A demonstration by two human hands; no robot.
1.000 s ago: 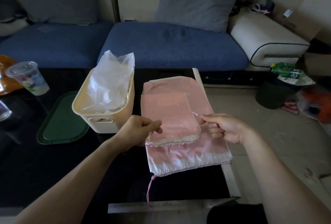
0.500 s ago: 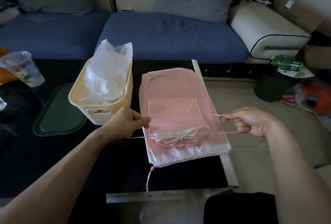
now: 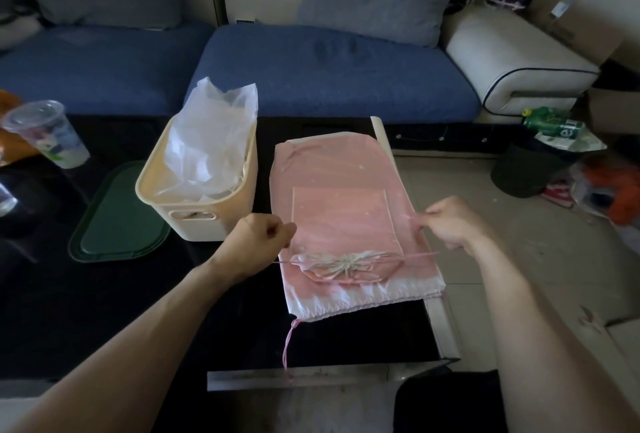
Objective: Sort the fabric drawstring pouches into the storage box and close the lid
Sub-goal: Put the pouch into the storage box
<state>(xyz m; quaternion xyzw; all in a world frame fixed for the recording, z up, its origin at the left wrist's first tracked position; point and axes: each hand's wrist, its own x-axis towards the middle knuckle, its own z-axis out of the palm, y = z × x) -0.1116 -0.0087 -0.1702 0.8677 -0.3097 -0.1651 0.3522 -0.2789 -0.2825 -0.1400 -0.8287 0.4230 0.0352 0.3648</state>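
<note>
On the right part of the black glass table (image 3: 104, 311), 2 pink drawstring pouches lie stacked: the small pouch (image 3: 343, 224) rests flat on the large pouch (image 3: 332, 169), its white mouth (image 3: 346, 264) gathered tight into a rosette toward the person. A thin pink cord (image 3: 419, 255) runs out of that mouth to both sides. The left hand (image 3: 258, 242) has its fingers curled and pinches the cord's left end; the right hand (image 3: 450, 223) is also curled, gripping the cord at the large pouch's right edge.

Just beside the pouches stands the cream storage box (image 3: 204, 221), a crumpled white plastic bag (image 3: 214, 141) rising out of it, and the green lid (image 3: 117, 217) lies flat on the table at the box's left.

Both pouches look light, thin and limp, so they will likely sag and fold if lifted by 1 corner. The smooth fabric may slip over the layer below. The gathered neck seems the firmest place to take hold, since the bunched cloth gives bulk to pinch; the cord alone would let the body swing. The plastic bag may need pressing down for the lid to seat.
</note>
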